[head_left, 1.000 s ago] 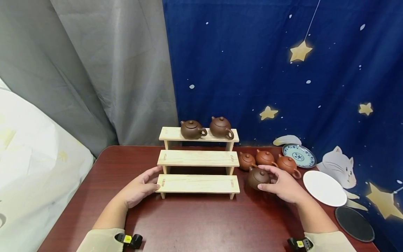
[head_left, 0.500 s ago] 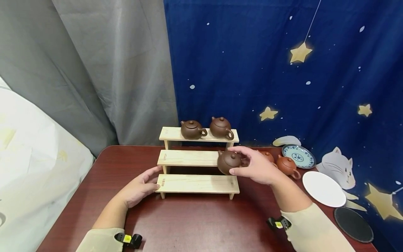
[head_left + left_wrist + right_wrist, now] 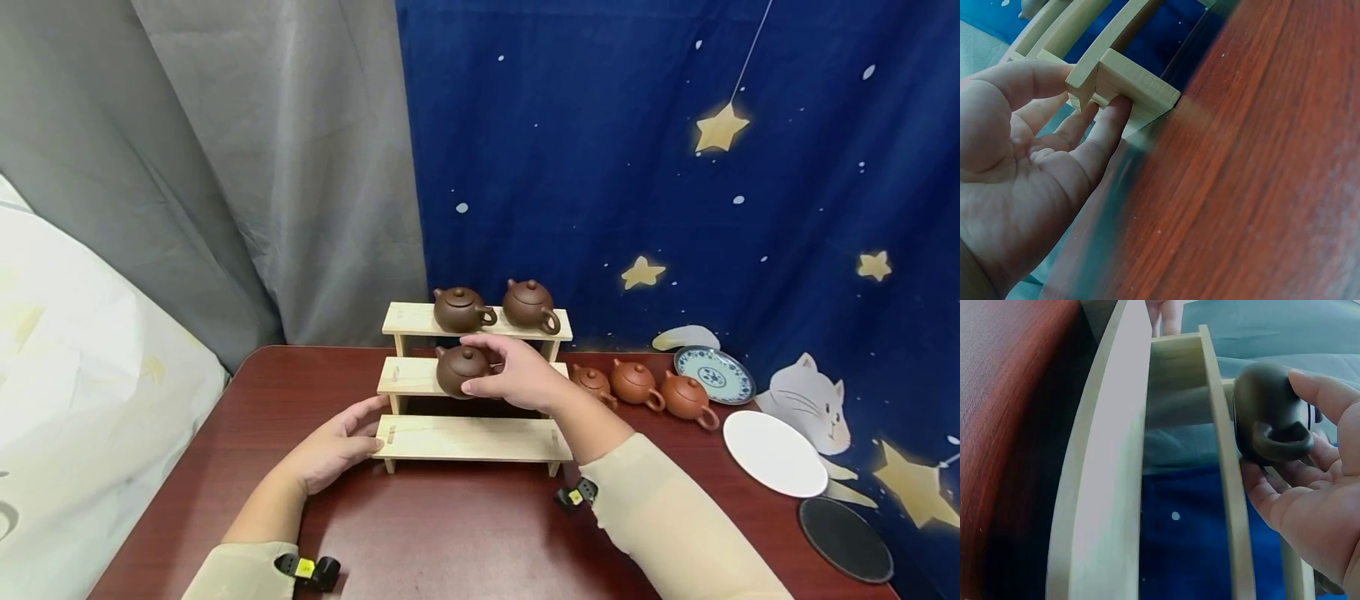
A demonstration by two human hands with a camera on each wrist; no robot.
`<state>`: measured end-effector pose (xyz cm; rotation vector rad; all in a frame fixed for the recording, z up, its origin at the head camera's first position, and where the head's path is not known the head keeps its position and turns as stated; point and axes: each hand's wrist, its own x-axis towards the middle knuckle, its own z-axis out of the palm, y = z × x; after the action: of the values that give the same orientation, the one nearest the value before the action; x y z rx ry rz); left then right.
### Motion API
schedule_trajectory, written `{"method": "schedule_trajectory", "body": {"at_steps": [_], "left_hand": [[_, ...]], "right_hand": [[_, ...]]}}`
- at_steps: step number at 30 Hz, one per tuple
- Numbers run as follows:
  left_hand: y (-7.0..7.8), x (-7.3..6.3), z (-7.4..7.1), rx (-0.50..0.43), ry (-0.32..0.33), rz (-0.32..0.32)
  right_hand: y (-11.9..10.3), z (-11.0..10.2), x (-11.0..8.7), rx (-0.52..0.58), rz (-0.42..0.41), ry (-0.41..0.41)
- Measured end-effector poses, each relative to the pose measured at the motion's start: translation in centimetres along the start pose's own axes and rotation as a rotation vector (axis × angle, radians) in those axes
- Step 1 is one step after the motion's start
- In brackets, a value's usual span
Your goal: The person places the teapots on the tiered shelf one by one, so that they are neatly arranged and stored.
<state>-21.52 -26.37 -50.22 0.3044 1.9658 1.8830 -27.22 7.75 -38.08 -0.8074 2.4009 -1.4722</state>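
Observation:
My right hand (image 3: 525,375) grips a dark brown teapot (image 3: 459,372) at the middle step of a three-step wooden stand (image 3: 472,437). In the right wrist view, thumb and fingers lie around the teapot (image 3: 1269,394), with its looped handle toward the palm. At the left end of the lowest step, my left hand (image 3: 337,450) holds the stand. The left wrist view has the thumb at the board's end and fingers against the leg (image 3: 1138,81). Two more dark brown teapots, a left one (image 3: 459,310) and a right one (image 3: 529,305), stand on the top step.
Right of the stand are three reddish-brown teapots (image 3: 633,383) on the dark red table (image 3: 450,533). Farther right lie a blue-patterned plate (image 3: 714,375), a white plate (image 3: 776,452) and a black round plate (image 3: 846,540). Grey and blue curtains (image 3: 562,167) hang behind.
My right hand has carried the dark brown teapot leftward from beside the stand, past the right end of the middle step, to about its centre. My left hand has stayed in place.

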Motion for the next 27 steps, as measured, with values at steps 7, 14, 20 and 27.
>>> {"method": "schedule_trajectory", "body": {"at_steps": [7, 14, 20, 27], "left_hand": [[0.0, 0.1, 0.0, 0.004, 0.007, -0.017], [0.3, -0.1, 0.1, 0.013, 0.001, 0.007], [0.3, -0.2, 0.0, 0.009, 0.009, 0.000], [0.2, -0.1, 0.0, 0.001, 0.002, 0.004]], "right_hand": [[0.3, 1.3, 1.2, 0.003, 0.004, 0.028], [0.5, 1.7, 1.4, -0.015, 0.000, 0.054], [0.9, 1.6, 0.7, 0.049, 0.023, 0.082], [1.0, -0.1, -1.7, 0.040, 0.048, 0.110]]}}
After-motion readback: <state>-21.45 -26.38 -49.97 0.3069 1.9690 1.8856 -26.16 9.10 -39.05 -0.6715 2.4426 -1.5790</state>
